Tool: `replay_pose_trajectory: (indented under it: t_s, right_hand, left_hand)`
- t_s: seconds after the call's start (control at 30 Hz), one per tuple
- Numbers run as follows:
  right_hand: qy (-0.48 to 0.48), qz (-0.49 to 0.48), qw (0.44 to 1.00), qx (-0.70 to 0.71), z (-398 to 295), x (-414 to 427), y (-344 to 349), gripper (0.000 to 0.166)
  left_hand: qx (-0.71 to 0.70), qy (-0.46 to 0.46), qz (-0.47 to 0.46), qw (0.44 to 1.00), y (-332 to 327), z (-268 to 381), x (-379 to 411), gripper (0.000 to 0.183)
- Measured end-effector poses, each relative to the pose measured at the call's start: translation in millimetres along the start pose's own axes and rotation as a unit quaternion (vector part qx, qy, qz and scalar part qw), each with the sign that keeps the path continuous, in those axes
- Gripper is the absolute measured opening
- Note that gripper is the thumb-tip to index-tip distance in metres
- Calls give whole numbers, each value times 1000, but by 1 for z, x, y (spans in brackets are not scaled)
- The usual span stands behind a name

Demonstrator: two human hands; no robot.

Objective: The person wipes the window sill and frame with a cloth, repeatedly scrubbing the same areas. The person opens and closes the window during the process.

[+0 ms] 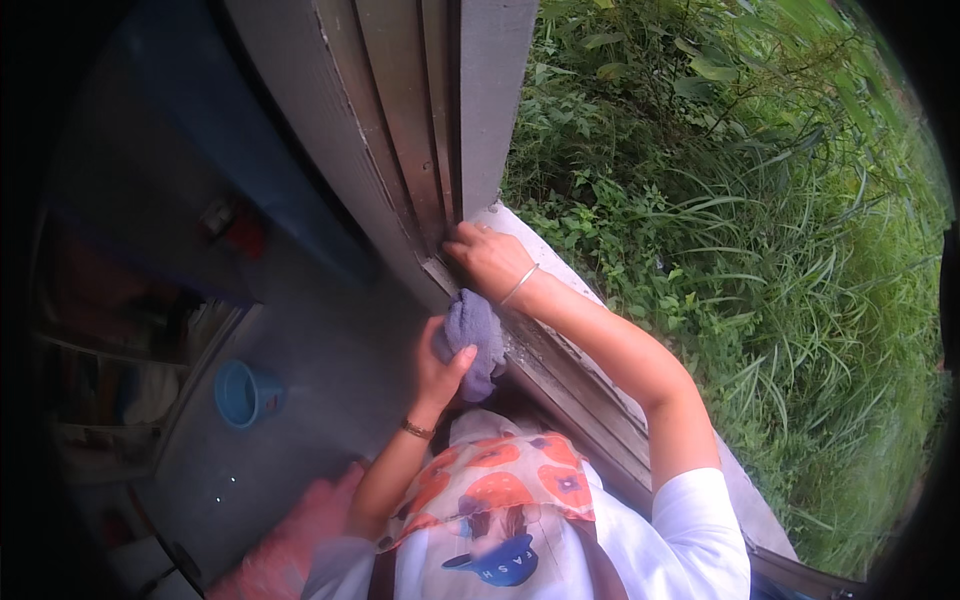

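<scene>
A bunched grey-purple cloth [474, 341] is gripped in my left hand [442, 367], thumb across its near side. It is held by the inner edge of a metal window track [555, 364], which has whitish debris on it. Farther up, my right hand [491, 259] reaches into the corner where the track meets the upright metal window frame [397, 97]. Its fingers are curled down against that corner. The fingertips are hidden, so whether they hold anything cannot be told.
Outside the pale sill [757, 517], dense grass and leafy plants [720, 262] grow close by. On the grey floor [322, 375] to the left stands a blue plastic bucket [244, 394]. Shelves with various items [112, 382] line the dark left side. Pinkish fabric [300, 532] lies low at left.
</scene>
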State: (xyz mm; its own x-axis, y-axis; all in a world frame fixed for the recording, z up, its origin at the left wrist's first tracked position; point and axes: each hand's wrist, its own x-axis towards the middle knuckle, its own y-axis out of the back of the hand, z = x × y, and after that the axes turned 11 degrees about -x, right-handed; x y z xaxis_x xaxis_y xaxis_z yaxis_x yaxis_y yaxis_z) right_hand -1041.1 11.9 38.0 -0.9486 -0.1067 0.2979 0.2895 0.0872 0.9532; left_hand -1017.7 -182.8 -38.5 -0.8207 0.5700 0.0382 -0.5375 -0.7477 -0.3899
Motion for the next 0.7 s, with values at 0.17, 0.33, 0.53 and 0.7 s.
replay_pose_trajectory:
  t_s: [0.17, 0.33, 0.53, 0.7]
  right_hand:
    - [43, -13, 999, -13, 1, -4, 5, 24]
    - [72, -46, 996, -25, 16, -11, 20, 26]
    - [91, 1, 973, -210, 0, -9, 6, 27]
    - [79, -76, 976, -188, -4, -22, 18, 38]
  left_hand:
    - [8, -4, 2, 1000, 4, -4, -1, 45]
    - [21, -15, -1, 1000, 2, -1, 0, 47]
    - [23, -13, -10, 1000, 2, 3, 2, 48]
    - [24, -26, -13, 999, 2, 6, 1, 48]
